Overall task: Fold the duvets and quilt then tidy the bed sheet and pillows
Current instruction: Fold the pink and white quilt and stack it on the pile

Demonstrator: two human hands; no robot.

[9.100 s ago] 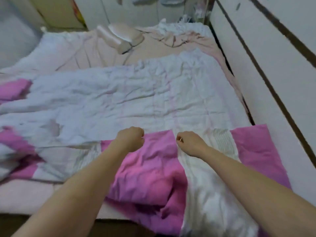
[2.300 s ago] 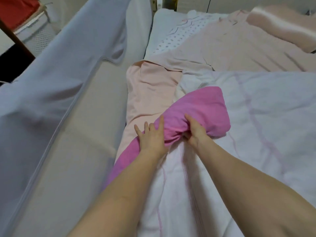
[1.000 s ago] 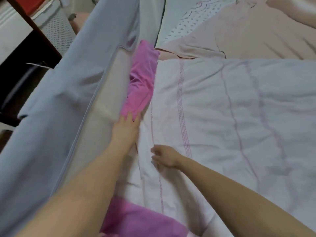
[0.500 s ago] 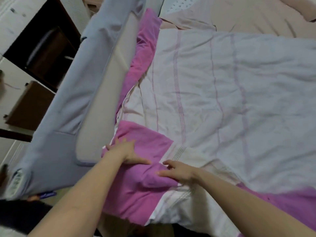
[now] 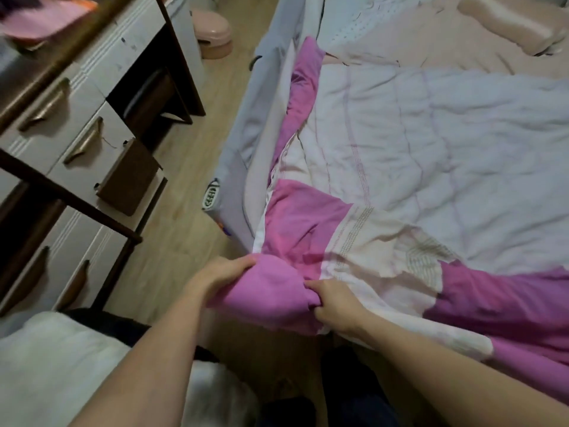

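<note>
A white quilted duvet point(image 5: 446, 155) with pink borders lies spread over the bed. Its pink near-left corner point(image 5: 271, 291) is bunched up at the foot of the bed. My left hand point(image 5: 218, 274) grips that corner from the left side. My right hand point(image 5: 331, 303) grips the same bunch from the right, fingers curled into the fabric. Beyond the duvet lies a pale pink bed sheet point(image 5: 431, 47), with a pink pillow point(image 5: 508, 29) at the far right.
A grey fabric bed rail point(image 5: 264, 112) runs along the bed's left side. On the wooden floor point(image 5: 184, 217) stand a white drawer unit point(image 5: 70, 124) with a dark frame and a pink tub point(image 5: 212, 32). A white fluffy thing point(image 5: 61, 374) lies at bottom left.
Both hands went from lying flat on the pink corner to gripping it bunched, and pulled it toward the foot of the bed. The view swung left, showing the floor and drawers.
</note>
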